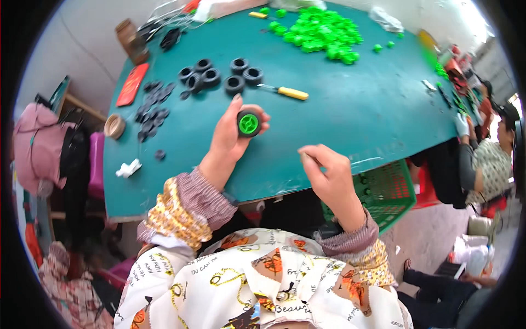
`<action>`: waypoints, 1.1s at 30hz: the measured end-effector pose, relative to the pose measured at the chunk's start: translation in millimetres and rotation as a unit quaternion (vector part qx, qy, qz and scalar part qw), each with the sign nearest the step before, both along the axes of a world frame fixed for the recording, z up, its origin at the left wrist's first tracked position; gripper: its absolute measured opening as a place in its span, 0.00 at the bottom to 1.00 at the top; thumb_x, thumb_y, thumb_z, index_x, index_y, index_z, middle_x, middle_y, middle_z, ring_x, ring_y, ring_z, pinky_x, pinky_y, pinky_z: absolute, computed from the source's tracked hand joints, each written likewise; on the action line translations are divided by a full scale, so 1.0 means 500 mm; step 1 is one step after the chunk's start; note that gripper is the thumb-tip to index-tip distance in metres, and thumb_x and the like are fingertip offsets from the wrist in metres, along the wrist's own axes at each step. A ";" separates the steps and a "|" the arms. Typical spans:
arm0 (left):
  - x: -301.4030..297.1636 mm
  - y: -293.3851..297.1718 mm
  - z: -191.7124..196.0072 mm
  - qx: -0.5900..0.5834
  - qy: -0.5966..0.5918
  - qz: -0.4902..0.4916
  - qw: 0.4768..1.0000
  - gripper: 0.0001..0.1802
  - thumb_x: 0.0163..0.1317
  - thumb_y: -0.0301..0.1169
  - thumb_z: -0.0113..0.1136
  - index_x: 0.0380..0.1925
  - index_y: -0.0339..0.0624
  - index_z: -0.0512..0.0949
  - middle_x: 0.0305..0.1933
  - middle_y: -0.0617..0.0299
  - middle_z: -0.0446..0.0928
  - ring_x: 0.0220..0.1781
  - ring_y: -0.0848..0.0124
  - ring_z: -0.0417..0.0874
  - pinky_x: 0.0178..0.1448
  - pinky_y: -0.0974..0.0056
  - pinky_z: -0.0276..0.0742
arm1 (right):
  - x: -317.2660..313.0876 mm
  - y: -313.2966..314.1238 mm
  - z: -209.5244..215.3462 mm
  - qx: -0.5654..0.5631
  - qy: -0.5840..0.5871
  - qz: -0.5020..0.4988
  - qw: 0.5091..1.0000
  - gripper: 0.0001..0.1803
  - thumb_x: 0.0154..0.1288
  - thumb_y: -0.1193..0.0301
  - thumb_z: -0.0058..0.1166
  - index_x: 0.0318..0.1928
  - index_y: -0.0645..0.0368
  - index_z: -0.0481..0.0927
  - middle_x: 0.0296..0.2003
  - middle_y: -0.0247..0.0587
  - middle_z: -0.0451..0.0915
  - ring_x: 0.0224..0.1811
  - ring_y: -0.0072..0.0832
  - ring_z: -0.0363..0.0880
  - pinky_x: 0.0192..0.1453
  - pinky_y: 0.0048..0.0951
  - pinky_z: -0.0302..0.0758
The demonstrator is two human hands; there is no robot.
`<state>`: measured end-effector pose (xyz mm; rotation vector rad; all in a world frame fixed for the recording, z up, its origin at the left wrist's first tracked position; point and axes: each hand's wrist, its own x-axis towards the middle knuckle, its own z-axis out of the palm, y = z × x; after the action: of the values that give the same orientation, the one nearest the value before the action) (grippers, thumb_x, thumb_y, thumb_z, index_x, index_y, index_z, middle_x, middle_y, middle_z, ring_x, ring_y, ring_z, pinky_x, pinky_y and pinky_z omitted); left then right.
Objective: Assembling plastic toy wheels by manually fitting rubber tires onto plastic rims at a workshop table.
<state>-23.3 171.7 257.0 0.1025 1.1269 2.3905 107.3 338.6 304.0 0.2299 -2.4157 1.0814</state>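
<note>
My left hand (229, 131) is closed around a small toy wheel (249, 124), a black tyre with a bright green spoked hub facing up. To its right, above the table's near edge, my right hand (331, 174) is curled with thumb and forefinger together; whether anything is inside is hidden. Just beyond the wheel lie several loose black tyres (234, 84) in two clusters. A screwdriver (290, 92) with a yellow handle rests beside them, its metal shaft pointing left.
A heap of green hubs (320, 35) covers the far side of the teal table (350, 118). Black discs (156, 98), a red phone-shaped object (132, 85) and a tape roll (114, 126) lie left. A green basket (402, 192) stands below the edge; a co-worker (487, 159) sits right.
</note>
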 end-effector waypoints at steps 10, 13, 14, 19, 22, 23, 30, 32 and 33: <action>-0.031 -0.053 0.027 -0.138 0.189 0.186 0.954 0.22 0.64 0.39 0.32 0.29 0.34 0.73 0.31 0.56 0.75 0.33 0.72 0.74 0.40 0.70 0.70 | -0.203 -0.152 -0.071 -0.277 -0.137 0.122 0.943 0.09 0.57 0.75 0.50 0.38 0.65 0.76 0.17 0.32 0.72 0.19 0.13 0.67 0.22 0.18 0.65; -0.026 -0.060 0.033 -0.214 0.220 0.221 0.926 0.19 0.63 0.36 0.34 0.33 0.35 0.74 0.32 0.60 0.75 0.32 0.75 0.73 0.40 0.71 0.69 | -0.224 -0.180 -0.068 -0.315 -0.106 0.140 0.933 0.09 0.56 0.76 0.51 0.38 0.65 0.76 0.18 0.31 0.72 0.19 0.12 0.66 0.22 0.17 0.65; -0.030 -0.064 0.031 -0.213 0.220 0.231 0.923 0.19 0.63 0.36 0.34 0.33 0.35 0.74 0.32 0.60 0.75 0.32 0.75 0.73 0.40 0.71 0.69 | -0.236 -0.185 -0.076 -0.330 -0.117 0.138 0.926 0.09 0.56 0.76 0.51 0.38 0.66 0.76 0.18 0.30 0.72 0.20 0.12 0.67 0.22 0.17 0.65; -0.049 -0.090 0.017 -0.188 0.205 0.250 0.928 0.18 0.63 0.38 0.36 0.32 0.37 0.73 0.29 0.63 0.73 0.29 0.78 0.70 0.33 0.74 0.66 | -0.260 -0.198 -0.069 -0.287 -0.174 0.177 0.925 0.11 0.58 0.75 0.51 0.41 0.67 0.75 0.25 0.33 0.77 0.27 0.16 0.75 0.29 0.18 0.74; -0.057 -0.089 0.012 -0.189 0.194 0.230 0.935 0.19 0.63 0.41 0.37 0.33 0.38 0.73 0.26 0.66 0.70 0.26 0.79 0.68 0.28 0.75 0.64 | -0.287 -0.195 -0.085 -0.288 -0.184 0.179 0.923 0.10 0.57 0.76 0.51 0.40 0.67 0.75 0.25 0.34 0.77 0.26 0.16 0.75 0.29 0.18 0.74; -0.060 -0.085 0.012 -0.197 0.186 0.208 0.940 0.19 0.63 0.41 0.37 0.33 0.38 0.72 0.25 0.66 0.69 0.27 0.79 0.68 0.30 0.74 0.65 | -0.289 -0.190 -0.089 -0.311 -0.200 0.185 0.910 0.10 0.57 0.76 0.51 0.39 0.67 0.75 0.25 0.35 0.77 0.25 0.17 0.75 0.29 0.18 0.74; -0.060 -0.077 0.005 -0.180 0.260 0.164 0.934 0.21 0.65 0.42 0.34 0.41 0.38 0.72 0.34 0.64 0.72 0.34 0.77 0.71 0.37 0.72 0.68 | -0.296 -0.152 -0.067 -0.451 -0.257 0.192 0.833 0.08 0.57 0.72 0.51 0.31 0.67 0.74 0.20 0.38 0.76 0.18 0.22 0.75 0.22 0.18 0.72; -0.060 -0.077 0.002 -0.295 0.365 0.183 0.864 0.22 0.64 0.43 0.35 0.40 0.37 0.72 0.33 0.62 0.71 0.33 0.75 0.71 0.37 0.73 0.67 | -0.306 -0.130 -0.071 -0.493 -0.296 0.203 0.792 0.09 0.57 0.70 0.52 0.32 0.66 0.74 0.21 0.40 0.77 0.17 0.24 0.76 0.22 0.19 0.73; -0.060 -0.079 0.006 -0.296 0.365 0.178 0.865 0.22 0.64 0.43 0.35 0.40 0.37 0.72 0.33 0.62 0.71 0.33 0.75 0.71 0.37 0.73 0.67 | -0.307 -0.125 -0.072 -0.516 -0.343 0.226 0.752 0.09 0.57 0.70 0.52 0.32 0.65 0.74 0.21 0.40 0.77 0.17 0.24 0.76 0.22 0.19 0.73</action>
<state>-53.2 132.0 259.9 0.6821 2.3667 2.2075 -46.0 276.3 268.1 0.0117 -1.8465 2.9496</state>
